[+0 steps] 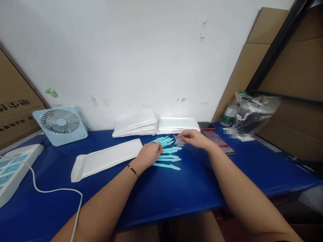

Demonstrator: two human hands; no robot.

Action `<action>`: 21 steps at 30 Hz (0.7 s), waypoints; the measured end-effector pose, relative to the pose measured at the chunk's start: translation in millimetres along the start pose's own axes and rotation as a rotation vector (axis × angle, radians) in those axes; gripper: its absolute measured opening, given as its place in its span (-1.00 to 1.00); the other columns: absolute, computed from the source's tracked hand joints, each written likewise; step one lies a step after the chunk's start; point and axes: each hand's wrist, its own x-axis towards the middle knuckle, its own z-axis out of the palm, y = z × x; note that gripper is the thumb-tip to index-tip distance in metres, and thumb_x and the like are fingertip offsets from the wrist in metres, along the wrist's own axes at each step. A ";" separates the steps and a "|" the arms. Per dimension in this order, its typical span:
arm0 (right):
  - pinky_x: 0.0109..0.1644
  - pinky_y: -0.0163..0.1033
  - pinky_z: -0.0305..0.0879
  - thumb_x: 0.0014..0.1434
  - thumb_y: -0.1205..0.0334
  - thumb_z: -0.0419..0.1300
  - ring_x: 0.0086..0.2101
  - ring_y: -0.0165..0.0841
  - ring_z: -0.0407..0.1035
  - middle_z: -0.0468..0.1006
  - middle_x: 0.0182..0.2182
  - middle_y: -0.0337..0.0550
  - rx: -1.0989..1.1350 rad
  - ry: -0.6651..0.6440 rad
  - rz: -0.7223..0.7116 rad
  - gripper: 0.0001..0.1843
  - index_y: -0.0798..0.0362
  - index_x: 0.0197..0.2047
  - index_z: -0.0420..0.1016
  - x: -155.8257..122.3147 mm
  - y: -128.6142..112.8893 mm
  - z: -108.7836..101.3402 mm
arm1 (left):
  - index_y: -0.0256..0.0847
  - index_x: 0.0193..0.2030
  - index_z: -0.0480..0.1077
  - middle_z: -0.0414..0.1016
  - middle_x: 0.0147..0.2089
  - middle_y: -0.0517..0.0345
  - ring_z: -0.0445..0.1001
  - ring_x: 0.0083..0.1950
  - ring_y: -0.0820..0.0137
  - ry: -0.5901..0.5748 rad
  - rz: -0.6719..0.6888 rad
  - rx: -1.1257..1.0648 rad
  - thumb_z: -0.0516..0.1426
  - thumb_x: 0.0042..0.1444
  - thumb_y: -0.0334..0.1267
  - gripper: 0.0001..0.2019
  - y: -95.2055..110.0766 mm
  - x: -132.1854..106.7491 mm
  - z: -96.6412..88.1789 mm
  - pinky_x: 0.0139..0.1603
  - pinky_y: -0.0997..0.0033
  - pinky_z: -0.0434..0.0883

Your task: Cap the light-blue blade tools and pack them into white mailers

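Observation:
Several thin teal plastic sticks (168,158) lie spread on the blue table (176,191). My left hand (148,154), with a ring and a gold bracelet, rests curled on the left side of the sticks, its fingers bent over them. My right hand (193,137) reaches to a small heap of clear grey plastic pieces (179,142) just right of the sticks, fingertips pinched together at the heap. What either hand grips is too small to see. An open white padded envelope (106,158) lies left of my left hand.
Two stacks of white padded envelopes (153,123) sit against the wall. A pale blue desk fan (60,125) stands at the back left, a white device with a cord (12,166) at far left. Two phones (217,138), a bottle (230,114) and a plastic bag (254,112) lie right.

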 end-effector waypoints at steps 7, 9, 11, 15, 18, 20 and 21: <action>-0.45 -0.31 0.29 -0.01 0.06 0.28 -0.55 -0.44 0.35 0.46 -0.56 -0.22 0.365 0.087 0.015 -0.68 0.14 -0.28 0.49 2.1 1.0 -0.5 | -0.15 -0.26 0.25 0.44 -0.39 0.16 0.40 -0.38 0.37 0.056 -0.076 -0.231 -0.08 0.22 -0.19 -0.85 -11.7 2.4 4.8 -0.41 0.44 0.22; -0.48 -0.31 0.29 -0.03 0.04 0.30 -0.55 -0.43 0.36 0.47 -0.54 -0.21 0.439 0.113 0.017 -0.67 0.13 -0.31 0.49 1.6 -0.2 -0.8 | -0.15 -0.27 0.23 0.42 -0.40 0.19 0.39 -0.38 0.38 0.092 -0.085 -0.307 -0.08 0.22 -0.19 -0.86 -13.2 4.5 6.1 -0.40 0.45 0.23; -0.50 -0.32 0.28 -0.03 0.04 0.31 -0.55 -0.44 0.36 0.47 -0.53 -0.21 0.485 0.106 -0.001 -0.68 0.13 -0.32 0.49 0.1 -3.5 -1.0 | -0.15 -0.28 0.22 0.40 -0.40 0.20 0.38 -0.37 0.39 0.140 -0.096 -0.350 -0.06 0.20 -0.20 -0.88 -14.5 6.9 7.2 -0.38 0.45 0.23; -0.45 -0.32 0.30 -0.05 0.08 0.33 -0.55 -0.46 0.37 0.47 -0.54 -0.23 0.496 0.057 -0.019 -0.70 0.13 -0.32 0.50 -2.8 -11.2 -0.5 | -0.16 -0.27 0.24 0.37 -0.40 0.20 0.34 -0.37 0.40 0.210 -0.096 -0.363 -0.05 0.19 -0.20 -0.88 -16.8 9.9 8.2 -0.37 0.44 0.22; -0.44 -0.32 0.31 -0.06 0.08 0.34 -0.55 -0.46 0.37 0.48 -0.56 -0.23 0.482 0.054 -0.005 -0.69 0.14 -0.32 0.51 -2.7 -12.6 0.0 | -0.16 -0.26 0.25 0.36 -0.40 0.21 0.33 -0.38 0.41 0.229 -0.084 -0.388 -0.05 0.18 -0.18 -0.86 -18.5 10.3 9.0 -0.37 0.44 0.22; -0.44 -0.33 0.32 -0.05 0.09 0.34 -0.55 -0.46 0.37 0.49 -0.56 -0.24 0.494 0.061 -0.009 -0.70 0.14 -0.32 0.51 -1.8 -11.7 0.8 | -0.16 -0.26 0.25 0.36 -0.40 0.22 0.33 -0.38 0.42 0.228 -0.070 -0.407 -0.04 0.18 -0.18 -0.86 -19.2 10.3 9.5 -0.37 0.45 0.22; -0.44 -0.33 0.32 -0.05 0.09 0.34 -0.55 -0.46 0.38 0.50 -0.56 -0.24 0.501 0.060 -0.010 -0.70 0.14 -0.32 0.51 -1.3 -11.3 1.6 | -0.16 -0.26 0.25 0.35 -0.41 0.23 0.33 -0.38 0.42 0.227 -0.064 -0.413 -0.04 0.18 -0.18 -0.86 -19.1 10.3 9.7 -0.37 0.45 0.22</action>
